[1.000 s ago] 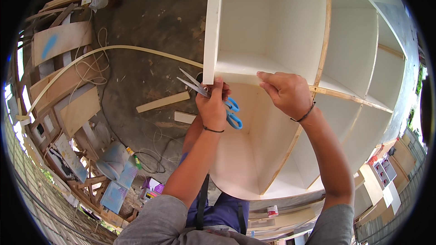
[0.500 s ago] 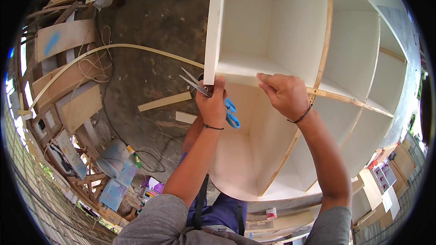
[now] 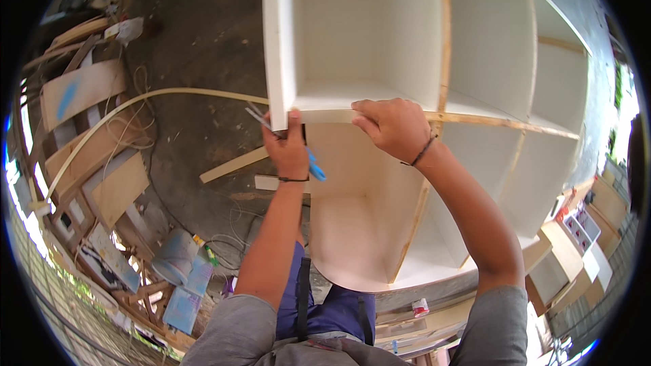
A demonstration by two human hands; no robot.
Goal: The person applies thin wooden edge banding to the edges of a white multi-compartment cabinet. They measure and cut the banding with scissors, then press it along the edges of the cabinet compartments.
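A white shelving unit (image 3: 273,47) with open compartments stands in front of me. My left hand (image 3: 289,154) is closed round a pair of scissors (image 3: 315,167) at the unit's lower left corner. Blue handles stick out below the palm, and the blades point up and left, partly behind the upright. The left thumb presses on the end of a pale edging strip (image 3: 327,116) lying along the horizontal shelf's front edge. Farther right, my right hand (image 3: 399,126) has its fingers bent and pinched at the same strip, next to the bare wooden part of that edge.
A long cream strip (image 3: 183,91) arcs leftward from behind the upright. Wood offcuts (image 3: 234,165) and a dark cable (image 3: 163,203) lie on the floor. Stacked boards (image 3: 85,85) and a bucket (image 3: 178,255) stand at left. A small red-and-white packet (image 3: 420,308) lies below the unit.
The view has shifted, so the unit appears farther left. My right hand remains at the shelf edge, with the pale strip between both hands. The scissors have turned and show less of their handles.
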